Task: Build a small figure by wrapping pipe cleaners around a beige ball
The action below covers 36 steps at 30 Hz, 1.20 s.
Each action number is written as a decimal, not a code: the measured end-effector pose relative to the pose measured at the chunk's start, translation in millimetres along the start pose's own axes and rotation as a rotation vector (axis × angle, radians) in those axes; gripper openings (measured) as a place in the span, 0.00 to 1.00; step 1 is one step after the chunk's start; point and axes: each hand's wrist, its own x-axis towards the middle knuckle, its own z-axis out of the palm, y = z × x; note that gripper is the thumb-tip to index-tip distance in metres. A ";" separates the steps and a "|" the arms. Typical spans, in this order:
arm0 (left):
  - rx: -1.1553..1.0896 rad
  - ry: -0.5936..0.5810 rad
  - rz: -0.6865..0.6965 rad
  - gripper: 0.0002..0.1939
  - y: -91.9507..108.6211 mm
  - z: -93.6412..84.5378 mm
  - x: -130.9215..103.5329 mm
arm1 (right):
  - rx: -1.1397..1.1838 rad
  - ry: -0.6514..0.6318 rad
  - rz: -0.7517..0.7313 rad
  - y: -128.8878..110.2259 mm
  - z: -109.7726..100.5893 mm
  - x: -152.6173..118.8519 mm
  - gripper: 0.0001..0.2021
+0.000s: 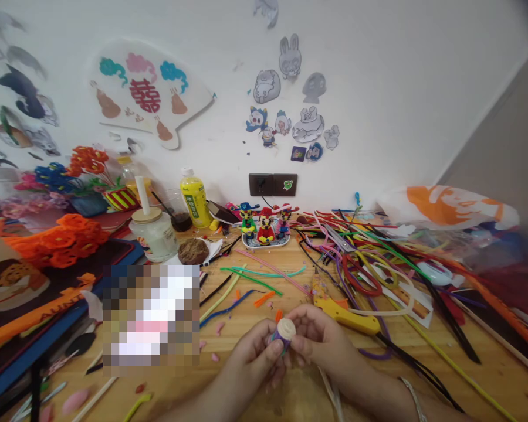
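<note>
Between the fingers of both hands is a small rolled pipe-cleaner piece (286, 329), cream and coiled on top with purple and teal on its side. My left hand (251, 358) pinches it from the left, with the thumb across its lower side. My right hand (323, 339) grips it from the right, thumb and fingers closed against it. A bit of orange pipe cleaner (278, 315) shows just behind the roll. A pale strand hangs below my right hand; where it begins is hidden. Just beyond that hand lies a yellow glue gun (354, 317).
Red-handled scissors (361, 284) lie among many coloured pipe cleaners on the right. Three small figures (266, 227) stand on a dish by the wall. A yellow-labelled bottle (194, 199), a glass jar (155, 235) and orange pipe-cleaner flowers (77, 239) stand at left. One patch of the table is pixelated.
</note>
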 end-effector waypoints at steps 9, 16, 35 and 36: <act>-0.079 0.053 0.009 0.18 -1.9 -0.2 2.2 | 0.002 0.019 0.011 -0.1 1.6 -1.8 0.19; -0.168 -0.018 -0.025 0.16 0.8 -1.2 0.3 | -0.031 -0.024 -0.020 -0.2 -5.9 0.0 0.18; -0.468 -0.265 -0.336 0.15 21.0 3.3 -10.6 | -0.536 -0.140 -0.477 -18.0 -13.5 -7.6 0.13; -0.474 -0.263 -0.345 0.15 21.3 3.8 -11.2 | -0.575 -0.133 -0.516 -17.7 -12.8 -8.6 0.14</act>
